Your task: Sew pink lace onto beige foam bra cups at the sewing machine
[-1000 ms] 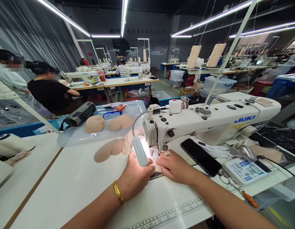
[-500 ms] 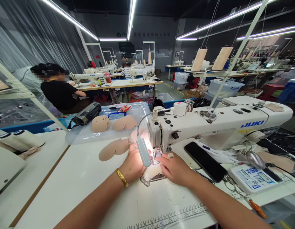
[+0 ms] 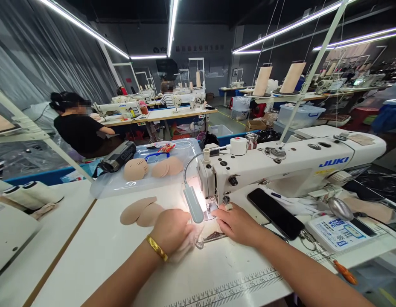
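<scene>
The left hand (image 3: 172, 232) clutched pale pink fabric (image 3: 192, 241), likely light, limp and best pinched by its edge, near left of the sewing machine (image 3: 300, 155), apart from the right hand (image 3: 239, 224), whose hold was unclear.

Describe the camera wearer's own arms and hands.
Both forearms are bare, with no sleeves in view, and neither hand is gloved. The left hand has a broad gold-coloured bangle at its wrist; the right hand wears a pale band on one finger.
</scene>
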`<state>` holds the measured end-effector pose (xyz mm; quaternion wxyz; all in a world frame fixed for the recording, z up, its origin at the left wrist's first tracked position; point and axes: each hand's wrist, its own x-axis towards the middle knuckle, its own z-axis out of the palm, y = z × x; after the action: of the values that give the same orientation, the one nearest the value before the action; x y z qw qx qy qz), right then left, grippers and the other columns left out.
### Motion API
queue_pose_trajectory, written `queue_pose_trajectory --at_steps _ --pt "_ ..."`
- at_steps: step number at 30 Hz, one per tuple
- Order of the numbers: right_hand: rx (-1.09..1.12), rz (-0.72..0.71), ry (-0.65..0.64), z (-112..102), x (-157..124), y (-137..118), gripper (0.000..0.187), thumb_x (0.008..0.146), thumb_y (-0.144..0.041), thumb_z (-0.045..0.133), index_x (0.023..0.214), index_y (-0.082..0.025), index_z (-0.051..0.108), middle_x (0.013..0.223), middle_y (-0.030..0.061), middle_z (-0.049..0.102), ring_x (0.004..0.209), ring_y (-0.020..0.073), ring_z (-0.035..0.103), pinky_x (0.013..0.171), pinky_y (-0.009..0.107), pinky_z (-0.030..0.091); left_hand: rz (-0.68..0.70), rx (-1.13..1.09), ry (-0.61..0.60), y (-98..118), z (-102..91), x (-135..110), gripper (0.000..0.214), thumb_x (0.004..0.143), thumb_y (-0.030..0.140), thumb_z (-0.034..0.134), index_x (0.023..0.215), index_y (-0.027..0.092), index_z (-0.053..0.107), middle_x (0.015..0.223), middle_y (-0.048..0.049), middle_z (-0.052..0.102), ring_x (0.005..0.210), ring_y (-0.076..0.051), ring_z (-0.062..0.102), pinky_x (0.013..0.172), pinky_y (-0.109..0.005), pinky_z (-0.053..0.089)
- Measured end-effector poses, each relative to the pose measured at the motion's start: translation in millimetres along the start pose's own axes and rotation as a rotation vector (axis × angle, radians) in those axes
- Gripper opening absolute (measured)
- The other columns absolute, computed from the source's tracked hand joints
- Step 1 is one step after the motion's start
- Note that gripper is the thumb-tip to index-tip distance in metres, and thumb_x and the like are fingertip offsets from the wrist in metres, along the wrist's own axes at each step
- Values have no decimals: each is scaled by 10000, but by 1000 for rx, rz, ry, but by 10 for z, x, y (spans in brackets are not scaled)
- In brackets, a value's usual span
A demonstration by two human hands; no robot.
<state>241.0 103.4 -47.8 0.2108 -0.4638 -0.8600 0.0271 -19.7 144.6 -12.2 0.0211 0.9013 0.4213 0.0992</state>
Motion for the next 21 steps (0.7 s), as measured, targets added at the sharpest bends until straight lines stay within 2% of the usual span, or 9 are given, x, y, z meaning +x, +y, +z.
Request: queue_pose_trajectory --at_steps 4,6,9,12,14,16,19,21 --pt "-19 5 -6 1 3 12 168 914 -100 486 892 -226 595 700 5 521 685 208 421 646 302 344 152 -122 54 272 -120 -31 94 773 124 580 785 214 552 776 -36 591 680 -206 549 596 -304 431" --pt "-10 -7 -9 -6 4 16 180 913 -96 484 915 -226 610 705 6 534 684 208 427 654 303 349 200 -156 70 339 -147 -30 171 759 70 541 848 210 578 803 -37 598 707 -204 551 611 -298 439" --pt "35 -63 -12 -26 10 18 207 913 -82 461 918 -227 609 700 -5 530 643 191 417 688 308 370 228 -193 -20 406 -140 -68 197 781 22 493 731 204 548 798 -23 609 695 -178 562 611 -279 437" --pt "82 -119 -9 -41 20 17 202 915 -83 450 916 -226 592 703 -12 528 640 184 433 713 308 384 247 -303 -157 469 -109 -131 183 807 48 546 704 199 550 846 -10 650 743 -165 613 665 -265 476" --pt "91 -139 -6 -42 24 18 186 911 -86 449 874 -226 566 698 -14 521 646 183 439 717 306 387 234 -327 -165 496 -81 -150 150 838 73 549 764 203 569 861 -11 650 746 -165 613 670 -264 484" --pt "83 -141 1 -36 25 21 186 913 -96 445 807 -227 524 685 -16 507 641 180 430 713 307 383 194 -265 -86 501 -49 -135 161 849 59 492 809 201 558 877 -27 630 717 -168 579 636 -270 467" --pt "71 -112 28 -22 15 24 195 934 -114 426 792 -223 504 662 -24 484 617 172 401 697 308 370 132 -181 11 491 -6 -66 161 808 60 466 752 208 492 829 -35 571 685 -181 526 582 -274 417" --pt "72 -109 35 -11 6 24 183 939 -115 428 828 -218 531 672 -23 491 622 170 398 674 302 355 36 -281 15 502 -2 -15 169 860 120 457 724 220 464 774 -18 538 679 -184 521 585 -275 415"
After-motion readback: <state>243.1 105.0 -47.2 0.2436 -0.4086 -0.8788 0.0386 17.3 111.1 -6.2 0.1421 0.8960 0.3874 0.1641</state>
